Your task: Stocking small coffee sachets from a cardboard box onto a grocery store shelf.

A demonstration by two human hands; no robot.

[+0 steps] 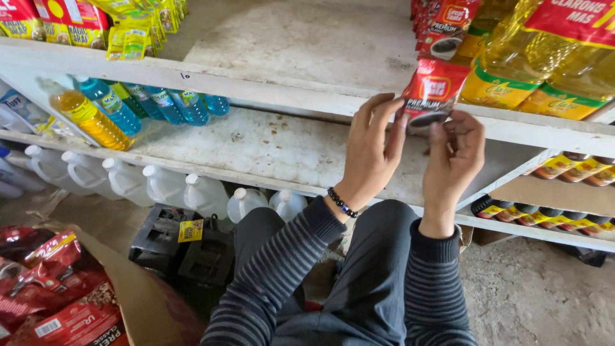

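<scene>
White shelf [288, 147]; both hands [410, 150] pinching red sachet [430, 95]; sachet-filled cardboard box [138, 301] below.

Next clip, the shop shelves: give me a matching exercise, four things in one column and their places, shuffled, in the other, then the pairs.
Things:
1. small red foil sachet
2. blue plastic bottles lying down
3. white plastic jugs
4. open brown cardboard box of red packets

Places:
A. on the floor, lower left
B. held between the left hand and right hand
C. under the lowest shelf board
D. on the middle shelf, left side

Pairs: 1-B, 2-D, 3-C, 4-A
</scene>
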